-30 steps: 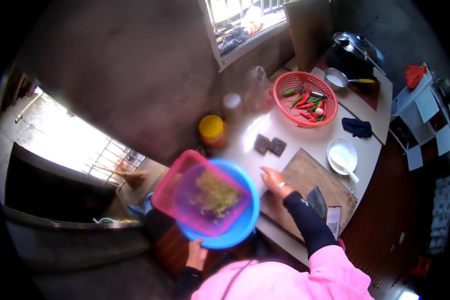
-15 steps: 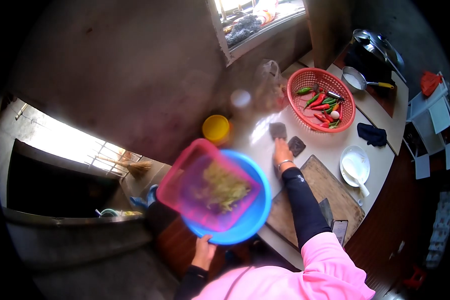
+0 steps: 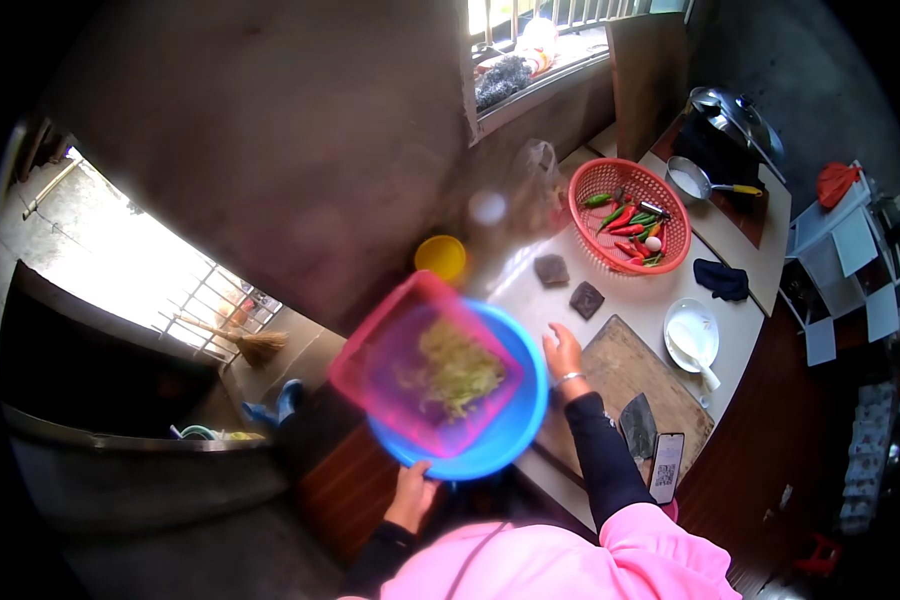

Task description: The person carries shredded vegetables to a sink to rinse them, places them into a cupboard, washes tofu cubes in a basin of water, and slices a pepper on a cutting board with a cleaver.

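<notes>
The pink rectangular plastic basket (image 3: 367,348) of pale-green shreds (image 3: 458,368) overlaps the round blue plastic basin (image 3: 528,412) at near left. Right of the basin lies the brown rectangular wooden board (image 3: 638,368). Two dark squarish blocks (image 3: 587,300) lie beyond the board, left of the round red plastic basket (image 3: 583,190) of red and green chillies (image 3: 625,218).

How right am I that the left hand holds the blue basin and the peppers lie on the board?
Not quite: the head view shows the peppers in the red basket, not on the board. The left hand does hold the blue basin.
</notes>
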### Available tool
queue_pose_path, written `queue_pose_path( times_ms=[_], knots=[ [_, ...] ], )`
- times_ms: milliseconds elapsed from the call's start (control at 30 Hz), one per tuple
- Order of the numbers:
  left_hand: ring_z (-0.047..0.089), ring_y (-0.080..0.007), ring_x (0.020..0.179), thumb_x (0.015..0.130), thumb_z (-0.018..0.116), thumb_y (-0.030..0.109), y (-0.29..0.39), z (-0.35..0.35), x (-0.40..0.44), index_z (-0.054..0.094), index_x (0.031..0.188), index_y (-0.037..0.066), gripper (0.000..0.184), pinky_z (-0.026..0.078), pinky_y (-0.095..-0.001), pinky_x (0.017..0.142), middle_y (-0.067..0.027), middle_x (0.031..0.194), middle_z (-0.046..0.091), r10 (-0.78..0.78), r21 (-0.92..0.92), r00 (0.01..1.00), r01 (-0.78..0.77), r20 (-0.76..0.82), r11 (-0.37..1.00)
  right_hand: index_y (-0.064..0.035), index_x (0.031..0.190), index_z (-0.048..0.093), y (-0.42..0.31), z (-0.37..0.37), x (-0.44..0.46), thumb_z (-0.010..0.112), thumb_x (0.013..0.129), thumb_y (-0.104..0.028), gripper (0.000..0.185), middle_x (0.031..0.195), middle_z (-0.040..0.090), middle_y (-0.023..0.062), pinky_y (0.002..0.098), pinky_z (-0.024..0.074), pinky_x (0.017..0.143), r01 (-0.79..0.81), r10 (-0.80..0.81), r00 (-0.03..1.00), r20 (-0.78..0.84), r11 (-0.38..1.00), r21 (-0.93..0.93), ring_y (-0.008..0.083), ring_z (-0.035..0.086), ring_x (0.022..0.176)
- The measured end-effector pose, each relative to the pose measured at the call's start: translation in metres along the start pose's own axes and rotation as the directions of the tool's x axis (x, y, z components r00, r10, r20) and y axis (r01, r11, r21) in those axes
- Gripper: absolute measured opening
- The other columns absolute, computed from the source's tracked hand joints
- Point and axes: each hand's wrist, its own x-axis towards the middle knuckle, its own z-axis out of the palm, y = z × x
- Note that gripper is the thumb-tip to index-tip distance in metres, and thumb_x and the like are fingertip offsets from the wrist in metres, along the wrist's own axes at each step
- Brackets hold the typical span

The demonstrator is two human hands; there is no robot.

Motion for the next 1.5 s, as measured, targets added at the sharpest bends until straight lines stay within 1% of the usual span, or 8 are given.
queue_pose_path(
  times_ms=[100, 267, 433, 567, 733, 967, 1167, 1500],
  knots=[
    [0.049, -0.0311, 0.098, 0.074, 0.042, -0.008, 0.003, -0.007, 0.000, 0.030, 0.119, 0.003, 0.048, 0.049, -0.0451, 0.079, -0.0172, 0.111, 0.043, -0.023, 0.013, 0.999, 0.022, 0.045, 1.000, 0.0000, 0.096, 0.057, -0.032, -0.011, -0.028, 0.054, 0.075, -0.007, 0.022, 0.098, 0.058, 0.0172, 0.0350, 0.0446, 0.081, -0.109, 0.121, 0.988, -0.097, 0.987, 0.118, 0.0311, 0.056, 0.091],
    [0.049, -0.0309, 0.100, 0.078, 0.045, -0.004, 0.024, -0.003, -0.001, 0.029, 0.120, 0.003, 0.045, 0.049, -0.0452, 0.078, -0.0177, 0.111, 0.044, -0.093, 0.114, 0.988, 0.079, 0.125, 0.990, -0.0035, 0.095, 0.058, -0.090, -0.018, -0.056, 0.051, 0.076, -0.002, 0.020, 0.096, 0.060, 0.0133, 0.0345, 0.0455, 0.079, 0.273, -0.271, 0.947, -0.170, 0.962, -0.014, 0.0277, 0.057, 0.090],
    [0.048, -0.0321, 0.103, 0.081, 0.049, 0.002, 0.040, 0.000, -0.002, 0.027, 0.123, 0.006, 0.048, 0.047, -0.0482, 0.080, -0.0176, 0.117, 0.043, -0.164, 0.224, 0.966, 0.118, 0.198, 0.967, -0.0032, 0.094, 0.058, -0.066, -0.021, -0.013, 0.052, 0.076, -0.004, 0.020, 0.096, 0.059, 0.0134, 0.0352, 0.0439, 0.080, 0.107, -0.109, 0.961, -0.254, 0.994, -0.022, 0.0287, 0.056, 0.091],
    [0.050, -0.0309, 0.104, 0.083, 0.049, 0.004, 0.045, -0.003, -0.002, 0.023, 0.127, 0.009, 0.052, 0.048, -0.0469, 0.080, -0.0164, 0.120, 0.042, -0.241, 0.284, 0.956, 0.187, 0.169, 0.941, -0.0022, 0.093, 0.058, 0.008, -0.015, 0.046, 0.058, 0.073, -0.011, 0.022, 0.094, 0.059, 0.0127, 0.0368, 0.0416, 0.082, 0.111, -0.167, 0.979, -0.115, 0.916, -0.385, 0.0297, 0.054, 0.091],
    [0.051, -0.0309, 0.103, 0.082, 0.050, 0.004, 0.043, -0.001, 0.013, 0.024, 0.127, 0.008, 0.052, 0.049, -0.0471, 0.080, -0.0171, 0.118, 0.043, -0.262, 0.264, 0.956, 0.220, 0.136, 0.939, -0.0214, 0.121, 0.041, 0.046, -0.004, 0.111, 0.075, 0.060, -0.027, 0.071, 0.132, 0.031, 0.0108, 0.0469, 0.0397, 0.087, -0.197, 0.355, 0.933, 0.048, 0.621, -0.759, 0.0349, 0.035, 0.116],
    [0.052, -0.0305, 0.100, 0.081, 0.051, 0.002, 0.039, 0.001, 0.023, 0.026, 0.126, 0.006, 0.051, 0.049, -0.0468, 0.080, -0.0165, 0.116, 0.045, -0.269, 0.242, 0.959, 0.242, 0.087, 0.940, -0.0150, 0.122, 0.039, 0.068, -0.008, 0.148, 0.074, 0.056, -0.031, 0.076, 0.117, 0.045, 0.0164, 0.0421, 0.0396, 0.088, -0.219, 0.499, 0.848, 0.180, 0.638, -0.739, 0.0358, 0.043, 0.107],
    [0.051, -0.0299, 0.100, 0.080, 0.051, 0.001, 0.052, 0.023, 0.018, 0.032, 0.122, 0.003, 0.046, 0.048, -0.0458, 0.080, -0.0163, 0.114, 0.047, -0.270, 0.225, 0.963, 0.259, 0.021, 0.939, -0.0053, 0.114, 0.044, 0.040, 0.027, 0.174, 0.071, 0.052, -0.032, 0.073, 0.103, 0.048, 0.0167, 0.0427, 0.0390, 0.086, -0.007, -0.030, 0.997, -0.067, 0.874, -0.486, 0.0354, 0.045, 0.099],
    [0.051, -0.0306, 0.102, 0.080, 0.049, -0.002, 0.053, 0.026, 0.018, 0.027, 0.125, 0.003, 0.050, 0.048, -0.0451, 0.083, -0.0179, 0.116, 0.044, -0.269, 0.199, 0.963, 0.263, 0.003, 0.944, -0.0121, 0.120, 0.034, 0.056, 0.068, 0.193, 0.075, 0.054, -0.025, 0.079, 0.108, 0.045, 0.0178, 0.0413, 0.0421, 0.083, -0.136, 0.200, 0.979, 0.038, 0.780, -0.611, 0.0364, 0.048, 0.096]
  ],
)
